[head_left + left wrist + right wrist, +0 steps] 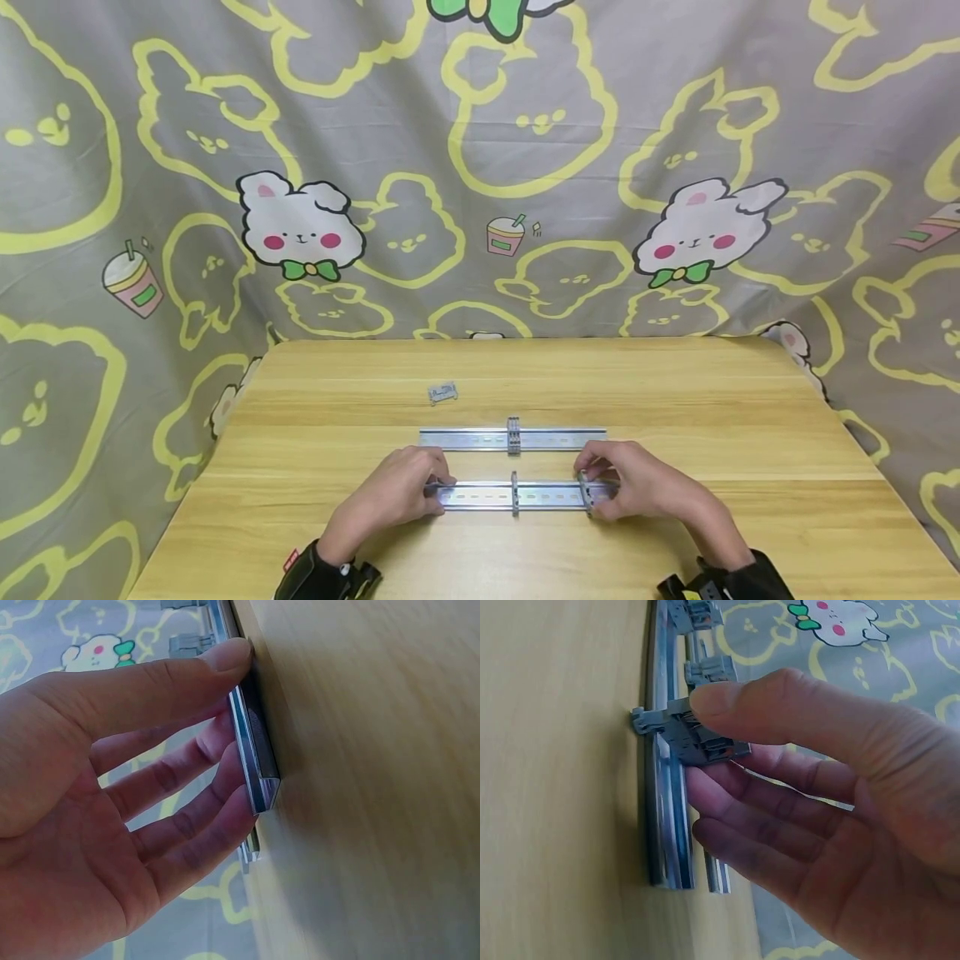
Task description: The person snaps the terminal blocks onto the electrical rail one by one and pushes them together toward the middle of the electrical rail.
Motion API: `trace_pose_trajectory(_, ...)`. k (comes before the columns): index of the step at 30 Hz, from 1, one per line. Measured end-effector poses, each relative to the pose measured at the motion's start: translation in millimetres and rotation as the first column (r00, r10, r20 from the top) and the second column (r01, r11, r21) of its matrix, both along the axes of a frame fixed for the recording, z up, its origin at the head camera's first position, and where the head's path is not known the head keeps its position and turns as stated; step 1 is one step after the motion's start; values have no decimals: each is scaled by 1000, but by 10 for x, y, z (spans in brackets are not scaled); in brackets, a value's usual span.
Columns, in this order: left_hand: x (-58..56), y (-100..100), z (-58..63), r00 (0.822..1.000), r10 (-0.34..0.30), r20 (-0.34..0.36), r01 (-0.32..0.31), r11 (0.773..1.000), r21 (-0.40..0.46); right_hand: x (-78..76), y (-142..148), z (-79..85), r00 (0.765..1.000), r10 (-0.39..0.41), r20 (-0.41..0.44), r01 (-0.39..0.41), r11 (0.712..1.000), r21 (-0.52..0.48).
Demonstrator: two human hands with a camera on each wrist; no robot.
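Observation:
The near metal DIN rail (476, 498) lies on the table across the space between my hands. My left hand (401, 492) grips its left end, thumb on the near edge and fingers along the far edge (251, 750). Near the rail's right end, my right hand (637, 483) pinches a grey terminal block (694, 735) between thumb and fingers. That block sits across the rail, slightly slanted in the head view; whether it is clipped on cannot be seen. Another thin terminal block (514, 493) stands across the middle of the same rail.
Behind lies a second, parallel DIN rail (465, 439), with a small stack of terminal blocks (513, 436) at its middle. A loose grey terminal block (442, 392) lies flat farther back on the wooden table (337, 400). A patterned curtain (420, 250) hangs behind and at both sides.

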State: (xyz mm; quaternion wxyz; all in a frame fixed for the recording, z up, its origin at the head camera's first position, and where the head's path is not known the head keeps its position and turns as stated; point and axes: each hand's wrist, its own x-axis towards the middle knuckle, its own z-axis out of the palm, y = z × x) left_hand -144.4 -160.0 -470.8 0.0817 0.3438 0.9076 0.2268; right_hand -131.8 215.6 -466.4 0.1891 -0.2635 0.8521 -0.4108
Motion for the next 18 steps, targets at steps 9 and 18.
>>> trace_pose_trajectory(9, -4, -1, -5, 1000, 0, 5, 0, 1000, -6, 10, -151, -59, 999, -17, -36, 16, 1000, -25)
trace_pose_trajectory(18, 0, 0, -4, 1000, 0, 6, 0, 1000, -9, 19, -300, -84, 998, -23, -64, 20, 999, -45)
